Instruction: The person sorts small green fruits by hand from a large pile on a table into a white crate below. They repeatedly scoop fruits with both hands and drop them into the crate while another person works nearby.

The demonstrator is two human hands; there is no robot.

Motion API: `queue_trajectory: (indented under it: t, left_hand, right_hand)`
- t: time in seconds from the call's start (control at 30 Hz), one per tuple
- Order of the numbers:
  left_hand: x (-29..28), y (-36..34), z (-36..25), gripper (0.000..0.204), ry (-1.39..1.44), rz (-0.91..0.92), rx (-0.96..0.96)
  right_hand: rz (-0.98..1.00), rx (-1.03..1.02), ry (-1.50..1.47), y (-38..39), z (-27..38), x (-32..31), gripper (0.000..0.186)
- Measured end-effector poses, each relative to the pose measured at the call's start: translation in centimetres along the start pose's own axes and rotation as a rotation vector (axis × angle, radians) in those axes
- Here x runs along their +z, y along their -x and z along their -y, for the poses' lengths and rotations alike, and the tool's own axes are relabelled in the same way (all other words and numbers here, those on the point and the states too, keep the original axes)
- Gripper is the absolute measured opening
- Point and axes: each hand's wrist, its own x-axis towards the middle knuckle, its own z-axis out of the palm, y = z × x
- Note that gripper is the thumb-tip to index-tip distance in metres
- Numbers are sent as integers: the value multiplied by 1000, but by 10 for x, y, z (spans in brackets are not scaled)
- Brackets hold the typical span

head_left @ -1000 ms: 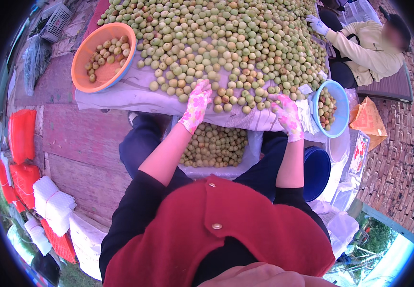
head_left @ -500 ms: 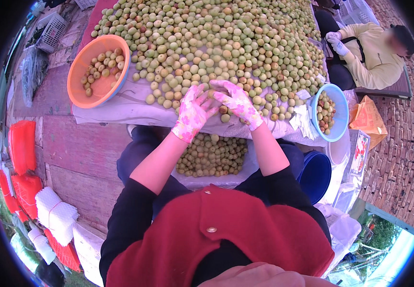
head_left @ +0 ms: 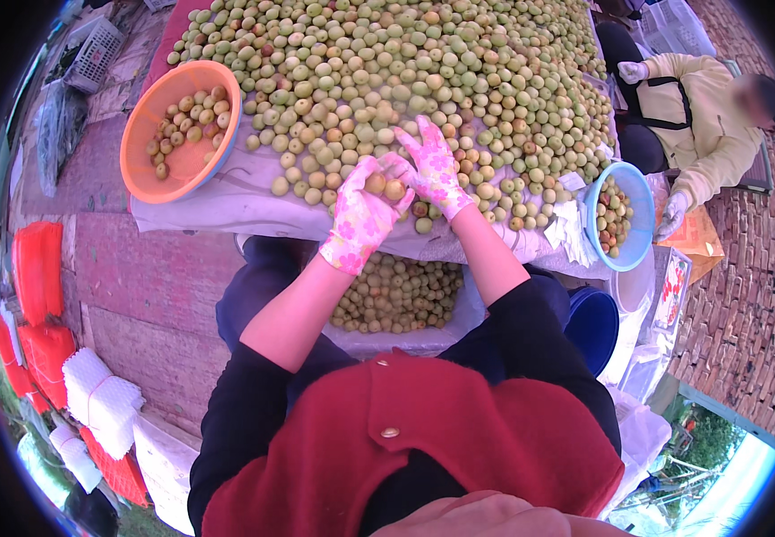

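Left glove: we see the left hand, in a pink floral glove, curling its fingers and thumb around two yellow-green fruits.
Right glove: the right hand, gloved alike, is just to the right with its fingers spread, thumb side close to the left fingertips (whether they touch, we cannot tell).
Held pair: we find it at the near edge of the fruit heap, above the pale tablecloth.
Orange basin: we have the orange basin on the left, partly filled with similar fruits.
Blue basin: the light-blue basin is on the right, also holding fruits.
Below the table: we see more fruits in a container with a plastic liner, between the wearer's legs.
Far right: a co-worker in a cream top sits beside the table, one hand near an orange bag.
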Motion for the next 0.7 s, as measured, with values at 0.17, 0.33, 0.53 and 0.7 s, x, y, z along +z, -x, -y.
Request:
queue_trajectory:
  t: [0.17, 0.33, 0.53, 0.7]
  left_hand:
    - [4, 5, 0, 38, -32, -92, 19]
    - [0, 7, 2, 34, -8, -86, 17]
    - [-3, 8, -3, 25, 16, -96, 37]
    - [-2, 9, -5, 18, 7, -50, 17]
  right_hand:
    - [-231, 172, -418, -5, -56, -45, 27]
    - [-325, 553, 44, -44, -134, -59, 42]
    - [138, 598, 227, -50, -135, -74, 47]
    - [141, 349, 30, -8, -104, -65, 50]
